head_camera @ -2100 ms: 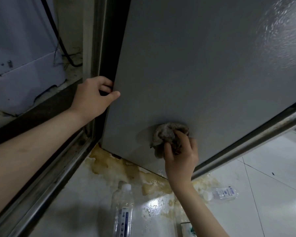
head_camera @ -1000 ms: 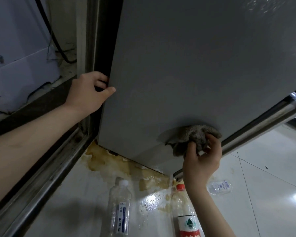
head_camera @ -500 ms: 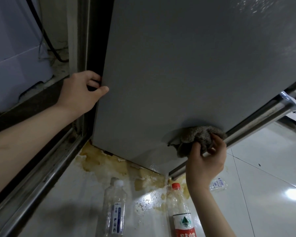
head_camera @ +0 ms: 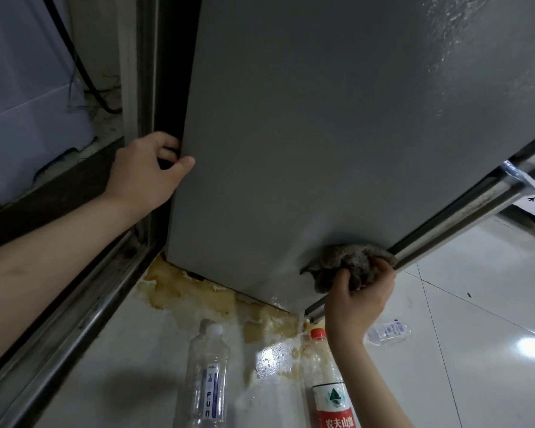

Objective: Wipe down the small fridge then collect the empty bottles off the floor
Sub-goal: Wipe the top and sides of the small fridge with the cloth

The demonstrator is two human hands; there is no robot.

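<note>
The grey side panel of the small fridge (head_camera: 322,134) fills the view. My left hand (head_camera: 145,171) grips its rear edge, fingers curled behind the panel. My right hand (head_camera: 359,295) holds a crumpled grey-brown cloth (head_camera: 346,264) pressed against the panel's lower front corner, beside the chrome door trim (head_camera: 445,230). On the floor lie three clear plastic bottles: a white-capped one with a blue label (head_camera: 209,378), a red-capped one with a red label (head_camera: 328,381) partly behind my right forearm, and a small one (head_camera: 388,330) lying on its side.
A yellow-brown stain (head_camera: 198,291) spreads over the white tiled floor under the fridge's base. A metal door track (head_camera: 74,319) runs along the left. Beyond it stand a white appliance (head_camera: 22,103) and a black cable (head_camera: 74,57).
My right hand has slid the cloth rightward along the bottom of the panel to the front corner. The view shifted, revealing the red-capped bottle. My left hand keeps its hold.
</note>
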